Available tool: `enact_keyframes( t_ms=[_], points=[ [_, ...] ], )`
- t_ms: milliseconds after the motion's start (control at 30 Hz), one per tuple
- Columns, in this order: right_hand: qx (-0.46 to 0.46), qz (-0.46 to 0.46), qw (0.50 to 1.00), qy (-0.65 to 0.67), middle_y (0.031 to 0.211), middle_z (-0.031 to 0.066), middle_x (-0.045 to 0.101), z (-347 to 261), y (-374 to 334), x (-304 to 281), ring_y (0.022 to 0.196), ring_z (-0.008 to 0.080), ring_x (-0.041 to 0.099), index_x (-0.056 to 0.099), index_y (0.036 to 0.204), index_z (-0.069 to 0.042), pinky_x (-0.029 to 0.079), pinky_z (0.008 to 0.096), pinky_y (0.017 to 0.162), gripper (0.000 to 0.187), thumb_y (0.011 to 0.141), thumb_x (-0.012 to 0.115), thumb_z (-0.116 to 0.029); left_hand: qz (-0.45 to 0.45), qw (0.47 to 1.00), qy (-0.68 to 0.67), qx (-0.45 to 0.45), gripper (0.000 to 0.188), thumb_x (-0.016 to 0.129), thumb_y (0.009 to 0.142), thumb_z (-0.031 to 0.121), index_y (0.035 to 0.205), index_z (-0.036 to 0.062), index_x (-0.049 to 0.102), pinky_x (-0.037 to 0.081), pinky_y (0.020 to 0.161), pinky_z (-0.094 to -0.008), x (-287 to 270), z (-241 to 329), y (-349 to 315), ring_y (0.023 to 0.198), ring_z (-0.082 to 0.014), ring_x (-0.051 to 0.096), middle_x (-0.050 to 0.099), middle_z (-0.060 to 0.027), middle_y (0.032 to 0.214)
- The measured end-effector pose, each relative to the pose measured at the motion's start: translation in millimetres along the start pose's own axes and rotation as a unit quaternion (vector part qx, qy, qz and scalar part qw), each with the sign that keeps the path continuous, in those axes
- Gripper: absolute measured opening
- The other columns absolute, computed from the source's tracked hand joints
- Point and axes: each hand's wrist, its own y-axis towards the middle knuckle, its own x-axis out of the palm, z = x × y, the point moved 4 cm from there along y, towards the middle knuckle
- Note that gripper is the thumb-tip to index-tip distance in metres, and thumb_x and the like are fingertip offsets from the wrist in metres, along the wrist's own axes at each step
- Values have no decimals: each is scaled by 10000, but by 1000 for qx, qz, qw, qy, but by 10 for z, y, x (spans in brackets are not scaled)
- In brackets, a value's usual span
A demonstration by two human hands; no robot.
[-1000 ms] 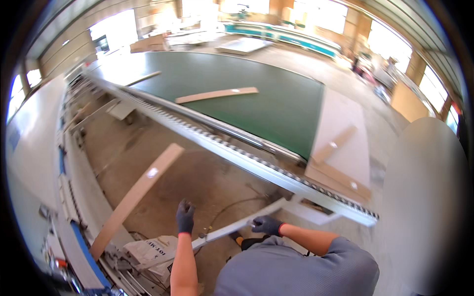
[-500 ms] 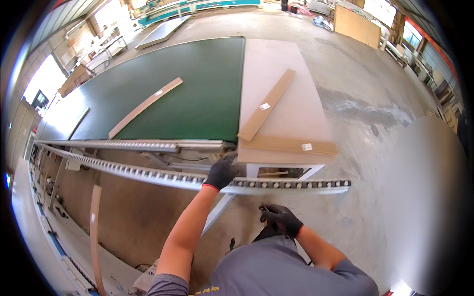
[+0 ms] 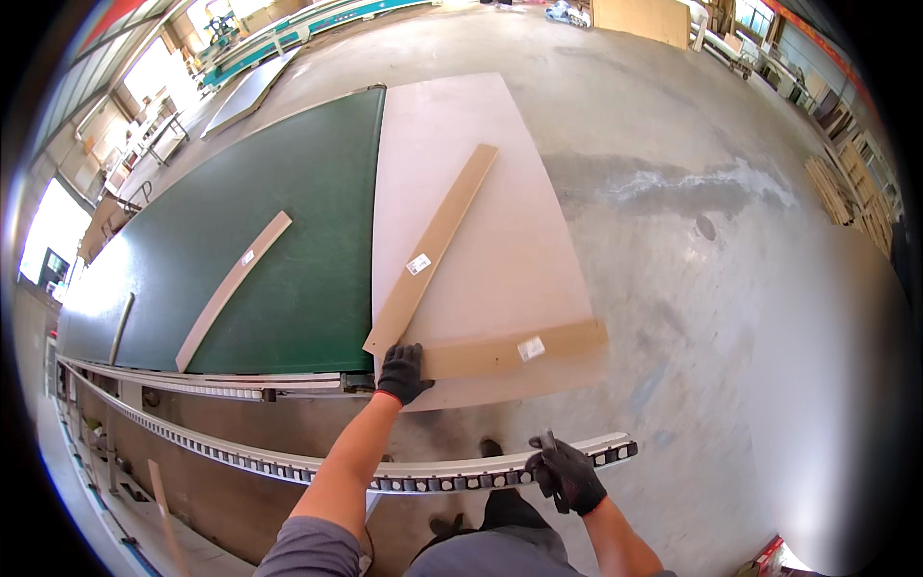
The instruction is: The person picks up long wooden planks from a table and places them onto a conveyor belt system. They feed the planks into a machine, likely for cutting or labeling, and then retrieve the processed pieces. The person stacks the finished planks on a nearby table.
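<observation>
My left hand (image 3: 404,373), in a black glove with a red cuff, lies over the left end of a brown wooden strip (image 3: 471,354). Its fingers rest on the strip, slightly apart. A white label is stuck on this strip, which lies crosswise on a pale pinkish tabletop (image 3: 519,231). A second labelled strip (image 3: 447,226) slants away from the same corner, its near end beside my left fingertips. My right hand (image 3: 567,476), also gloved, is held above the right end of a roller rail (image 3: 433,478). Its fingers are curled in, and what they hold, if anything, is hidden.
Left of the tabletop runs a green conveyor belt (image 3: 279,173) carrying another labelled strip (image 3: 234,288) and a shorter bar (image 3: 121,327). One more strip (image 3: 165,514) stands at lower left. Concrete floor (image 3: 663,317) stretches to the right. Stacked timber (image 3: 856,197) is at far right.
My left hand has gone from the roller rail up to the near strip's left end. My right hand has moved over the rail's right end. The view has shifted right, closer to the tabletop.
</observation>
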Motion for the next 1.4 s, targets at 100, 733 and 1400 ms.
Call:
enact_keyframes(
  t_ms=[100, 733, 1400],
  points=[
    [-14, -49, 997, 51, 933, 130, 675, -98, 133, 292, 577, 134, 609, 503, 1367, 37, 458, 255, 468, 471, 1048, 543, -307, -31, 995, -35, -84, 808, 788, 727, 511, 1292, 4, 510, 386, 1075, -519, -268, 163, -152, 1173, -376, 567, 582, -221, 1227],
    [-185, -146, 962, -139, 1236, 159, 651, -840, 326, 1616, 856, 219, 689, 492, 1404, 17, 573, 366, 754, 462, 1040, 539, -264, 215, 946, -207, -124, 891, 786, 786, 5, 1543, 8, 315, 574, 801, -350, -2620, -232, -1907, 873, -242, 729, 727, -173, 1120],
    [-593, 99, 694, -395, 1397, 251, 539, -1482, -766, 1982, 1039, 400, 672, 404, 1505, -60, 574, 437, 841, 690, 846, 502, 119, 426, 837, -173, 295, 579, 888, 691, 63, 1209, 30, 629, 548, 856, -384, -3615, 1826, -1626, 908, -281, 715, 752, -108, 993]
  ],
)
